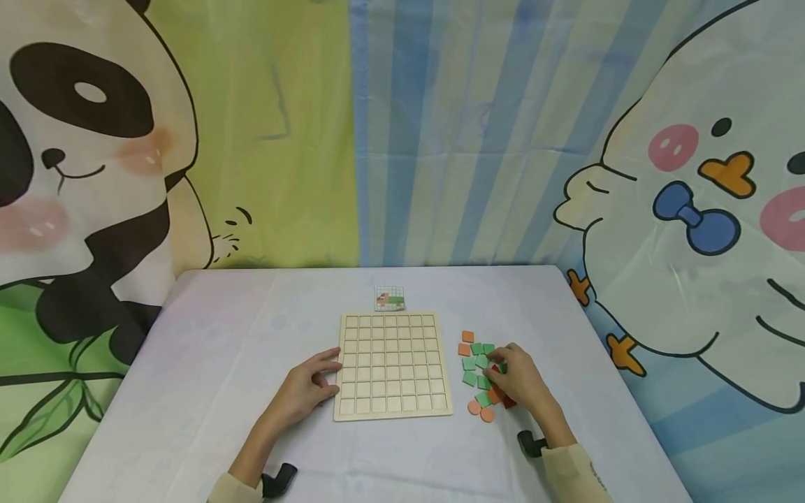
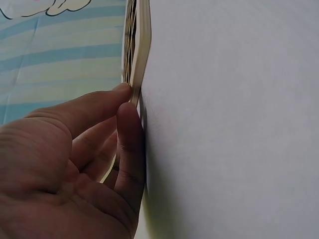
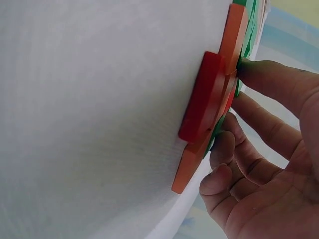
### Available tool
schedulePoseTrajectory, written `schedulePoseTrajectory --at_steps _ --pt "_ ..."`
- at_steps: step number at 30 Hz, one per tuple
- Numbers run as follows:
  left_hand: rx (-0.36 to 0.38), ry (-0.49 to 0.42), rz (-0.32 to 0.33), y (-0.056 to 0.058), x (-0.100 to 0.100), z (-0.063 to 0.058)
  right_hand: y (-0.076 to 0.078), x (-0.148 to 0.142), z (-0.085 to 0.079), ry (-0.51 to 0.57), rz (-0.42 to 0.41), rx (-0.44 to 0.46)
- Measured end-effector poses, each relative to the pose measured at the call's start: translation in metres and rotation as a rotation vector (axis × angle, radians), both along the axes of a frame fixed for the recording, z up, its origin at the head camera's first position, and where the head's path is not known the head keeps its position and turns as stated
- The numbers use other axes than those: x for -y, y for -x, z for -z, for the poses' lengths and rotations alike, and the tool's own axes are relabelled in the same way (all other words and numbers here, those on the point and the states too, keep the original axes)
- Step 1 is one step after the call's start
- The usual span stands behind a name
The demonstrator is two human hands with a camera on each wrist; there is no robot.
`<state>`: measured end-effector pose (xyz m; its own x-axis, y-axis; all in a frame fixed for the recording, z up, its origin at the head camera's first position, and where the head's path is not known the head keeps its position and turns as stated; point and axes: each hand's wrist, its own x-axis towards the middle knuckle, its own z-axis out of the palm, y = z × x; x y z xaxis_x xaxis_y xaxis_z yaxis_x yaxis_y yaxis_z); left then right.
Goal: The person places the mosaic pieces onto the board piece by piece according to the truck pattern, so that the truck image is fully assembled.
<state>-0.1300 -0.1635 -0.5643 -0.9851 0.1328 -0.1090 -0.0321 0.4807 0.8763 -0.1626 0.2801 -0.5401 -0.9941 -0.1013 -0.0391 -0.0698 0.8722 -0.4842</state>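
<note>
A square wooden grid board [image 1: 393,416] lies flat on the table. At its left edge is my left hand [image 1: 309,381], index finger and thumb touching the rim apart from each other; in the left wrist view the fingertips [image 2: 128,112] meet the board's edge [image 2: 144,45]. Right of the board my right hand [image 1: 518,377] reaches down over a loose group of small tiles. Thumb and index finger touch the group with a gap between them, near a red tile [image 3: 204,97] and an orange tile [image 3: 187,167]. The hand partly hides green tiles [image 1: 469,378].
A small picture card [image 1: 390,298] with a coloured grid pattern lies behind the board. Orange squares [image 1: 468,336] and round orange pieces [image 1: 487,415] lie at the ends of the tile group. A white cloth covers the table [image 1: 251,314]; printed curtains [image 1: 478,140] hang behind it.
</note>
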Motion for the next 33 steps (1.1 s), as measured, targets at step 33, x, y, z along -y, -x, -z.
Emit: schedulePoseTrajectory --at_steps 33 --pt "0.037 0.006 -0.037 0.0022 -0.0032 -0.0010 0.0004 0.0026 -0.0027 0.004 -0.004 0.008"
